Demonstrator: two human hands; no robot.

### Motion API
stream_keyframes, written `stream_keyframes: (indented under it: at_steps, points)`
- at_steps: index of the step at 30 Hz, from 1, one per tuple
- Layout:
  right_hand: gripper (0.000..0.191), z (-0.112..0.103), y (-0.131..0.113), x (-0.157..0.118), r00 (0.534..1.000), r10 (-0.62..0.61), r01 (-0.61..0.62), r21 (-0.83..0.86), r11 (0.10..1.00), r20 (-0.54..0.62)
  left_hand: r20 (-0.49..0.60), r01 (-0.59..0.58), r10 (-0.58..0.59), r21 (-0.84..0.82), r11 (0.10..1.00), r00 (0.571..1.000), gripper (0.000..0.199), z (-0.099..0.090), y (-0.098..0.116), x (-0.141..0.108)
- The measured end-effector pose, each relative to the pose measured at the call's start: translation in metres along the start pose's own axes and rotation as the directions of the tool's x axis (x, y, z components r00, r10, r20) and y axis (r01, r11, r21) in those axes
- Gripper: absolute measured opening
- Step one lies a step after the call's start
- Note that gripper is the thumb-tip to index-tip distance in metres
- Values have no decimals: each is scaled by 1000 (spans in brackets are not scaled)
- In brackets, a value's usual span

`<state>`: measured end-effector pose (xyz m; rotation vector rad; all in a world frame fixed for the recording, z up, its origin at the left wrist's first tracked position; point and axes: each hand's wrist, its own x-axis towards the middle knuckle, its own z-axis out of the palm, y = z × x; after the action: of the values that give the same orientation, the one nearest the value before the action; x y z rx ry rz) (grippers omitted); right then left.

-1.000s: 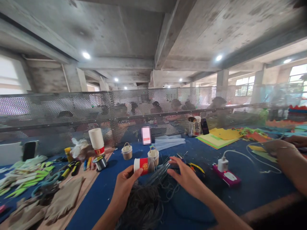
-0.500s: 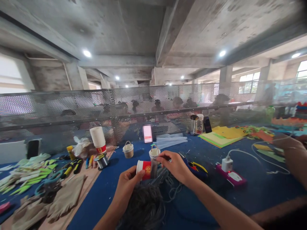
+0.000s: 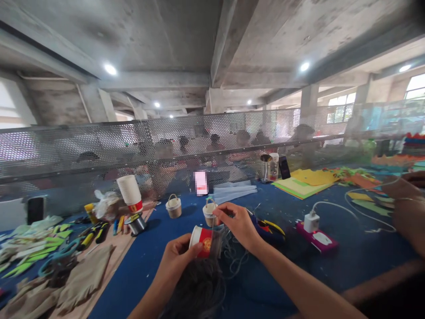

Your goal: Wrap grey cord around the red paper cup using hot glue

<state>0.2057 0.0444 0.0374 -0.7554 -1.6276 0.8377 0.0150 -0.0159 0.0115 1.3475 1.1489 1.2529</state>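
My left hand grips a red and white paper cup, tipped on its side with its white rim toward the left. Close to the cup's base, the thumb and fingers of my right hand are pinched together on what looks like grey thread, blurred beside the cup. Loose grey cord lies in loops under my right wrist. Below the cup is a dark, tangled, hair-like bundle. A small covered cup with a handle stands just behind my right fingertips, and a second handled cup stands left of it.
Stacked paper cups rest on a wire spool at left. Gloves, scissors and cutters lie nearer. Pliers, a purple power bank and coloured sheets are at right. A co-worker's arm shows there.
The cup in my left hand has shifted slightly down and tilted more. My right hand has moved a little left and down, still pinched. The whole view has turned slightly.
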Motion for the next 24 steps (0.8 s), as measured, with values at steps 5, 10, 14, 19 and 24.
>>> stream_keyframes:
  at_steps: [5,10,14,19,24]
  points:
    - [23,0,5,1,1000,-10,10,-29,1000,-14,23,5,-4,-42,999,1000,33,2,2,-2]
    - [21,-2,5,1,1000,0,-2,-56,998,-23,32,-19,21,-61,998,999,31,2,1,-4]
    - [21,-3,4,1,999,18,-20,-66,998,-30,38,-29,31,-44,999,999,32,-1,0,-4]
    - [20,-4,8,1,999,25,-27,-74,997,-31,23,-34,35,-30,999,999,34,-1,0,-4]
    - [20,-5,10,1,999,25,-26,-61,998,-30,22,-57,58,-22,998,998,33,-2,-1,-4]
